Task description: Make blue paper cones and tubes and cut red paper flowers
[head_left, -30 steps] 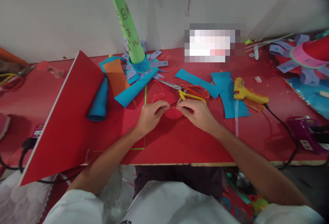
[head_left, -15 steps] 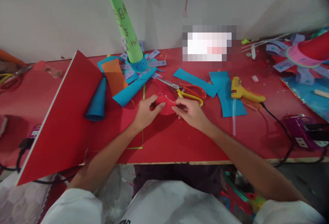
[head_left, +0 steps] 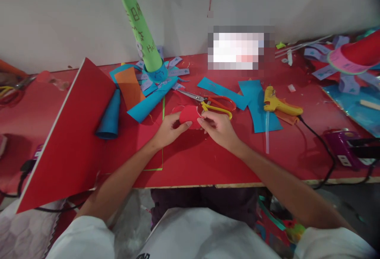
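Note:
Between my two hands is a small round red piece (head_left: 189, 117), thin like paper or foam sheet, held above the red table. My left hand (head_left: 172, 128) pinches its left edge with thumb and fingers. On the opposite side, my right hand (head_left: 218, 126) grips the right edge, thumb in front. Scissors (head_left: 218, 102) with red and yellow handles lie just beyond my right hand. Left of my hands rest a rolled blue paper cone (head_left: 148, 102) and an orange sheet (head_left: 129, 88). A second blue cone (head_left: 109, 118) leans by a large red board (head_left: 68, 140).
A green paper tube (head_left: 142, 33) rises at the back from a blue and purple base. Blue strips (head_left: 225, 93) lie right of centre. A yellow glue gun (head_left: 280, 106) sits further right, its cord running to a purple power box (head_left: 341, 148). The table's edge (head_left: 184, 186) is near my body.
The round red piece has been turned so that its face shows more fully. Both hands stay closed on its edges. The whole view has shifted slightly.

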Action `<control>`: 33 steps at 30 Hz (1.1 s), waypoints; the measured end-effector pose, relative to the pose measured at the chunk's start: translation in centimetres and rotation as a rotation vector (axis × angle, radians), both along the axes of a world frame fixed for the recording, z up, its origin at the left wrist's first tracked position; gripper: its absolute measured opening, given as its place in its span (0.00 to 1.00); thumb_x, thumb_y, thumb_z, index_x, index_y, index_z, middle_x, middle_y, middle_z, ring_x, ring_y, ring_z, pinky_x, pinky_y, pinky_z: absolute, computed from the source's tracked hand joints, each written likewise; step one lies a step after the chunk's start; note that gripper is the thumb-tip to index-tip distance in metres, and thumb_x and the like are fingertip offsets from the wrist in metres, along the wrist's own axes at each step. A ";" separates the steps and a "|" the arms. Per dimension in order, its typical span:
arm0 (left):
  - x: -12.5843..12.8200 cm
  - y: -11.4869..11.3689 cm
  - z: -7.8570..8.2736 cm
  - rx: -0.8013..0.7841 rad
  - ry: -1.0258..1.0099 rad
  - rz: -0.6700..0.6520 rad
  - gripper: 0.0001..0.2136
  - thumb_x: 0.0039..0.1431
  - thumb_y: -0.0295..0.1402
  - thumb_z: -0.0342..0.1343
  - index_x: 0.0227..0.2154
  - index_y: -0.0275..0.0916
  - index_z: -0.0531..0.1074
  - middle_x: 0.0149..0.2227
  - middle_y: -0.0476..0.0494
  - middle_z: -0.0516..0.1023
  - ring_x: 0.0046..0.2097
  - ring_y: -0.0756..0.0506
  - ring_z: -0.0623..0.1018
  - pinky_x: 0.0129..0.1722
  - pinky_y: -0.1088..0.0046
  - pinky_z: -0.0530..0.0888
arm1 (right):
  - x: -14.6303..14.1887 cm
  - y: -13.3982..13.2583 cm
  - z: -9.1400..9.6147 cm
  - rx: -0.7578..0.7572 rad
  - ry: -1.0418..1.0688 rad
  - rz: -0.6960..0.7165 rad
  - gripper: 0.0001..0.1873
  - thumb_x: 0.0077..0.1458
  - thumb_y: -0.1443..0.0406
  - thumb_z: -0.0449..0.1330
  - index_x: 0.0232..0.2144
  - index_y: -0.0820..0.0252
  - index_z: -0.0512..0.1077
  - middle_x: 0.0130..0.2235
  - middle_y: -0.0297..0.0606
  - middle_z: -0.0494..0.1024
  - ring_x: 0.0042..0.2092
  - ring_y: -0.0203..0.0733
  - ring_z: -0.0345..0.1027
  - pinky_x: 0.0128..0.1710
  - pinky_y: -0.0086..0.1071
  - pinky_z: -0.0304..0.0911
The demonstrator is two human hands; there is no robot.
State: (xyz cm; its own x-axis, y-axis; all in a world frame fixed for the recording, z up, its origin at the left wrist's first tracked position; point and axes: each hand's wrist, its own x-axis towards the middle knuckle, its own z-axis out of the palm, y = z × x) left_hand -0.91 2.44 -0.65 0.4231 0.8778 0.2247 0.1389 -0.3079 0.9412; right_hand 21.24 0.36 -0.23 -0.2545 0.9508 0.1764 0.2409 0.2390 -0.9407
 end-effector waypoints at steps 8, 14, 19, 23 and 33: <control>3.0 3.3 2.3 -0.094 -0.010 -0.119 0.19 0.61 0.51 0.69 0.35 0.37 0.80 0.36 0.43 0.84 0.38 0.47 0.81 0.42 0.71 0.77 | 1.1 0.7 0.2 0.067 0.031 -0.103 0.22 0.71 0.49 0.58 0.30 0.56 0.72 0.30 0.38 0.80 0.30 0.41 0.73 0.30 0.34 0.66; 5.6 5.9 5.2 -0.075 0.041 -0.077 0.17 0.60 0.44 0.68 0.25 0.36 0.75 0.24 0.49 0.75 0.27 0.51 0.73 0.31 0.72 0.72 | 4.2 2.7 0.2 0.371 -0.588 -0.254 0.17 0.75 0.57 0.53 0.45 0.61 0.77 0.45 0.52 0.83 0.50 0.57 0.75 0.52 0.48 0.69; 5.1 7.4 7.8 -0.102 0.072 -0.050 0.14 0.57 0.41 0.71 0.27 0.36 0.75 0.26 0.48 0.75 0.28 0.51 0.72 0.28 0.73 0.70 | 5.0 3.0 0.3 0.281 -1.049 -0.150 0.23 0.69 0.65 0.59 0.63 0.66 0.71 0.55 0.59 0.80 0.56 0.65 0.73 0.55 0.52 0.67; 4.3 7.6 8.8 -0.023 0.065 -0.084 0.16 0.57 0.42 0.71 0.27 0.37 0.74 0.26 0.49 0.73 0.29 0.50 0.73 0.29 0.73 0.72 | 4.2 3.6 -0.1 0.252 -1.029 -0.107 0.17 0.68 0.68 0.58 0.57 0.65 0.74 0.55 0.57 0.79 0.55 0.62 0.74 0.53 0.50 0.68; 2.5 7.7 10.5 0.226 -0.210 0.158 0.16 0.63 0.47 0.69 0.31 0.41 0.74 0.25 0.51 0.71 0.29 0.51 0.74 0.30 0.72 0.76 | 4.6 4.3 -1.9 0.110 -0.191 -0.288 0.16 0.65 0.56 0.64 0.51 0.56 0.70 0.49 0.48 0.81 0.49 0.52 0.77 0.49 0.47 0.74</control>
